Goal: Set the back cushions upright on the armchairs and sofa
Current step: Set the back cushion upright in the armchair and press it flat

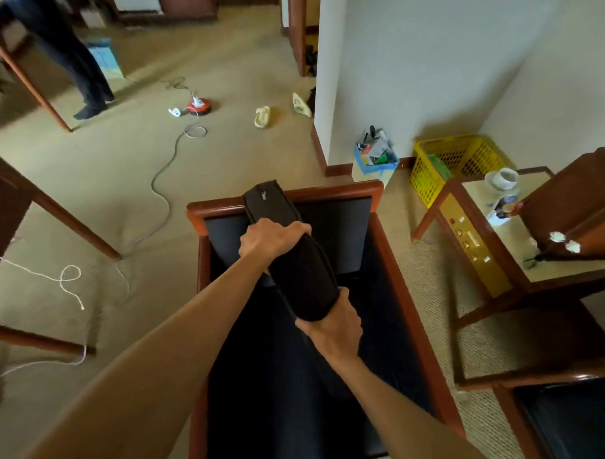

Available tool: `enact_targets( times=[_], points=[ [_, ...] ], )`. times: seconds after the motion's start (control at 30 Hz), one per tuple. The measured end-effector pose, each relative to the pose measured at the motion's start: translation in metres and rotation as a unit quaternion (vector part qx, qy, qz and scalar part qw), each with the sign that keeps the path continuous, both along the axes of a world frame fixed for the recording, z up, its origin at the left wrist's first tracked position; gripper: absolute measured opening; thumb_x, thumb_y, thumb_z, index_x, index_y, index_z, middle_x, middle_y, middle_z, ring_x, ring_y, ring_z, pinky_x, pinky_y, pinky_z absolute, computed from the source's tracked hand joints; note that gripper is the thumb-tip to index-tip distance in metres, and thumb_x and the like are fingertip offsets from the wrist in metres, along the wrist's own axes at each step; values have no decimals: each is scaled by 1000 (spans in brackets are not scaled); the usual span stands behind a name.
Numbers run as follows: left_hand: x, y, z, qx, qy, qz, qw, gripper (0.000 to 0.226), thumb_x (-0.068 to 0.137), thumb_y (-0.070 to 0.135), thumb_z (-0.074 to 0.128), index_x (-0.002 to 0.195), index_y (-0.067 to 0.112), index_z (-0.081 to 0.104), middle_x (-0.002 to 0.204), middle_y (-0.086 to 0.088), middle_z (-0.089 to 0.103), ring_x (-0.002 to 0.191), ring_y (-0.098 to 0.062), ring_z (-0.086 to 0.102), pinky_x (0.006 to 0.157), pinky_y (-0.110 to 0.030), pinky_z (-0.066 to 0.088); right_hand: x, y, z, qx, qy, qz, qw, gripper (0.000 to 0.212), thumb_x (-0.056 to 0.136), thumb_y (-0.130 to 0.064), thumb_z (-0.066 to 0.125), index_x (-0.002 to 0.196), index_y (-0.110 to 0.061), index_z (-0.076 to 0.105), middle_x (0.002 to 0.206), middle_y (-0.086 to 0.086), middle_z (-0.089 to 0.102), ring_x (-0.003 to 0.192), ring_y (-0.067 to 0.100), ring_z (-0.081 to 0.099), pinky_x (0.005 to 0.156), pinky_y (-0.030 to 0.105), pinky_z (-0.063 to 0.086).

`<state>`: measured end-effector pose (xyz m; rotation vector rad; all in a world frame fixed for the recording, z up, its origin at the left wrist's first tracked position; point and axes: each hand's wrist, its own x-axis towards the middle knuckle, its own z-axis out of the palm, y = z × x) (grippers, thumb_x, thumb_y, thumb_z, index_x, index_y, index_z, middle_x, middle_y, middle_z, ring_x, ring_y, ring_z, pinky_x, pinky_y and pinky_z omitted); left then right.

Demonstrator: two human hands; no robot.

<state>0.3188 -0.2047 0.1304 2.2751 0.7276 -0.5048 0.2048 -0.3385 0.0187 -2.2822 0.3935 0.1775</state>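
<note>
Both hands grip the cushion edge-on above the armchair.

Our left hand (272, 239) closes its fingers (296, 228) over the upper edge of the black cushion (297, 264), near its middle; our right hand (333, 326) clamps the near end from below, thumb wrapped up the side. We hold the cushion narrow edge up, running from our right hand away to the wooden back rail of the armchair (371, 187), which its far end overlaps. A zipper pull shows at that far end. Below it lies the black seat, framed by wooden arms. To the right stands a side table (493, 243) bearing a cup (503, 178); behind it are a yellow basket (460, 158) and a full bin (374, 158). A cable (159, 196) trails across the carpet at left.
</note>
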Motion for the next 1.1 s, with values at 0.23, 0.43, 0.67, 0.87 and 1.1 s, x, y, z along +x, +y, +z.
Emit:
enact_targets(
  times=[0.23, 0.43, 0.67, 0.87, 1.1],
  points=[
    [17, 23, 13, -93, -7, 115, 989, 94, 48, 75, 59, 117, 13, 61, 120, -10, 60, 103, -34, 60, 88, -45, 56, 46, -30, 41, -112, -44, 164, 979, 69, 56, -62, 75, 104, -21, 47, 77, -13, 57, 77, 19, 66, 67, 32, 44],
    [5, 45, -14, -99, 6, 84, 992, 96, 66, 86, 48, 143, 28, 42, 144, -7, 44, 117, -38, 55, 78, -48, 60, 77, -22, 42, -160, -25, 248, 955, 75, 60, -62, 75, 116, -19, 51, 101, 2, 69, 95, 30, 66, 82, 40, 49],
    [-7, 76, -39, 66, -114, -218, 967, 119, 50, 70, 69, 147, 54, 2, 162, 5, -5, 146, -37, 14, 113, -58, 30, 107, -29, 18, -74, -19, 272, 959, 87, 54, -65, 72, 125, -24, 43, 118, -3, 59, 108, 23, 58, 92, 49, 50],
    [25, 58, -17, 212, -126, -314, 917, 122, 40, 36, 92, 138, 27, 20, 134, -2, 44, 112, -28, 52, 83, -51, 53, 56, -79, -32, -68, 24, 228, 971, 114, 51, -60, 78, 144, -33, 18, 140, -5, 40, 127, 23, 44, 103, 55, 38],
    [34, 50, -20, 349, -116, -399, 840, 112, 54, 29, 90, 144, 40, 25, 149, -1, 24, 129, -36, 34, 82, -46, 51, 68, -92, -42, -74, 3, 227, 971, 93, 53, -52, 76, 133, -24, 37, 122, -7, 56, 112, 20, 58, 91, 44, 51]
  ],
)
